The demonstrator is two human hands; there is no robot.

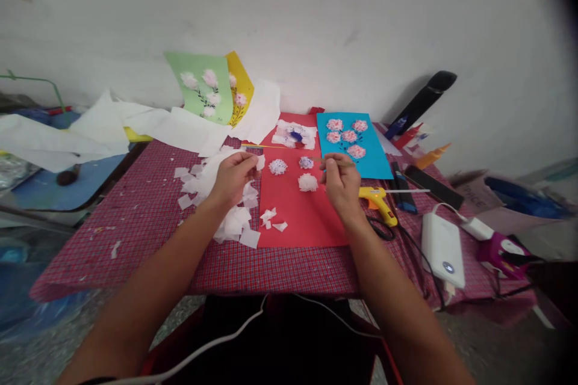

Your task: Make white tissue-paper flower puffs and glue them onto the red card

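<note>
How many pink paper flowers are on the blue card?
5 pink paper flowers, all on the blue card: top left, top right, centre, middle left, bottom right. None seems hidden.

Gap between my left hand [232, 179] and right hand [342, 185] runs over the red paper [298, 222]. Right side blocked: yellow glue gun [378, 204], then white power bank [443, 251]. Left: loose tissue squares [235, 222], then checked tablecloth [130, 228] with room to pass.
</note>
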